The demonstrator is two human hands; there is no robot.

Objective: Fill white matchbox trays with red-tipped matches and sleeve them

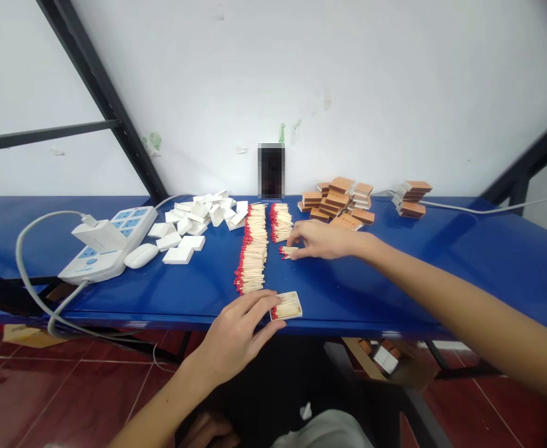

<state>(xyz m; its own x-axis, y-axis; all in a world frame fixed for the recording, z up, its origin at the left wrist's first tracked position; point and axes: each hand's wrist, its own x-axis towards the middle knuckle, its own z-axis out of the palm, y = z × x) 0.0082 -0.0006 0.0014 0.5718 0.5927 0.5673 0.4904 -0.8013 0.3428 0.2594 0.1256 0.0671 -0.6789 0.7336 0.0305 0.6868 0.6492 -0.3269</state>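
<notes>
Grey cloth [324, 430] is closest to the camera, right at the bottom edge, probably your own clothes. Just past it, your left hand [236, 336] has its thumb and fingers closed around the sides of a white matchbox tray [300, 305] at the front edge of the blue table [348, 292]. I'd guess that grip is there to stop it sliding, and having it that near keeps the open top facing you. It's got a layer of loose matches [288, 305] in it, red heads to your left.

Your right hand [324, 239] looks pinched on a small bunch of matches [288, 249], heads left too. Can't tell if they're off the table or not. Coming in from the tail side probably saves you fumbling with the heads.

Beyond that you've got 2 rows, a long row [254, 249] and a short row [281, 222], heads all roughly the same way, which I reckon makes grabbing a lined-up bunch easier. White trays [178, 256] are heaped left and orange-brown boxes [337, 198] right, maybe just to keep the parts from mixing. Another small stack [413, 202] sits further right; can't see what's inside any of those. Under the table, a cardboard carton [364, 359] holds a few orange and white boxes [388, 359].
</notes>
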